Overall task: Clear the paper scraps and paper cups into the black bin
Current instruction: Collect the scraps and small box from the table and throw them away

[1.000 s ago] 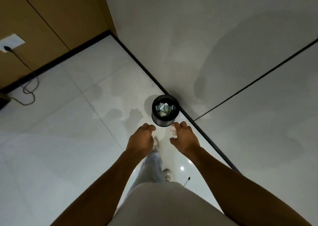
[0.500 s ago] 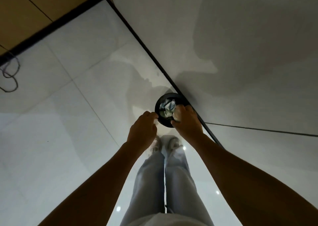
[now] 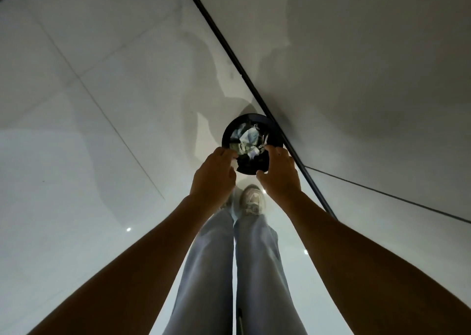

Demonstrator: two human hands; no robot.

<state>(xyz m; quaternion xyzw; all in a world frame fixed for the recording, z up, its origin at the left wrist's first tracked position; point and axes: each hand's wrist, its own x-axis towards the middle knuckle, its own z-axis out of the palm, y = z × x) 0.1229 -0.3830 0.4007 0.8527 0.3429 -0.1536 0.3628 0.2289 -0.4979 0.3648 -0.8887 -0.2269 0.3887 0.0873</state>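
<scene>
Both hands, left (image 3: 212, 174) and right (image 3: 280, 172), grip round black plastic bin (image 3: 251, 167) at 12 o'clock; crumpled paper scraps (image 3: 246, 138) may spill if tilted.

The mouth of the black bin (image 3: 252, 143) is largely filled by crumpled paper scraps (image 3: 246, 138). Its rim is flanked at 8 o'clock by the left hand (image 3: 213, 174) and at 4 o'clock by the right hand (image 3: 279, 172), with a narrow gap left between them at 6 o'clock. Passage at 2 o'clock is blocked by the wall (image 3: 356, 54), against which the bin is set. Open floor (image 3: 89, 130) is offered from 9 to 11 o'clock.
</scene>
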